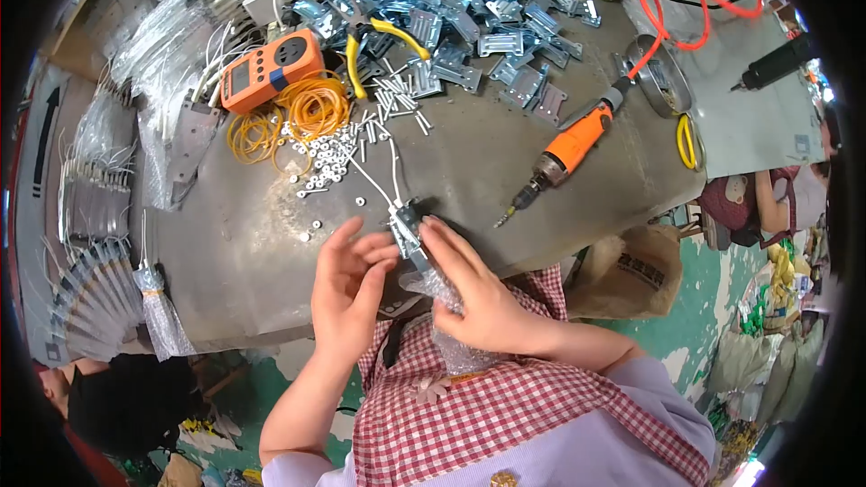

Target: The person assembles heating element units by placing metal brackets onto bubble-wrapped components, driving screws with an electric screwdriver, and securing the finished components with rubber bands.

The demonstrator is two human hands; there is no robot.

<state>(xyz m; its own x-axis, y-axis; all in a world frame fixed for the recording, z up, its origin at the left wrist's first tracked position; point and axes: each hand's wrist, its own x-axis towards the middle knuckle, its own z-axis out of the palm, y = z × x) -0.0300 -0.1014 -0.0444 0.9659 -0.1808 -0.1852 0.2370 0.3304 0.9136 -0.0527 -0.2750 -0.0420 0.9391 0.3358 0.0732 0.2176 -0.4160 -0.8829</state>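
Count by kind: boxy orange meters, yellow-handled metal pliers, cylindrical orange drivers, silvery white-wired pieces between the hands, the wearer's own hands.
Boxy orange meter: 1
Yellow-handled metal pliers: 1
Cylindrical orange driver: 1
Silvery white-wired piece: 1
Bare hands, left hand and right hand: 2
Total: 6

A slim part (416, 253) with a shiny metal bracket (403, 231) at its head slants across the near edge of the table (559, 233), two white leads (395, 176) running from its top, clear bubble wrap (434, 285) sheathing its lower length.

Below right hand (483, 299): red-and-white checked apron (532, 401), pale flower shape (429, 390) on front; lilac top (550, 451), sleeves (663, 388) ending near elbows.
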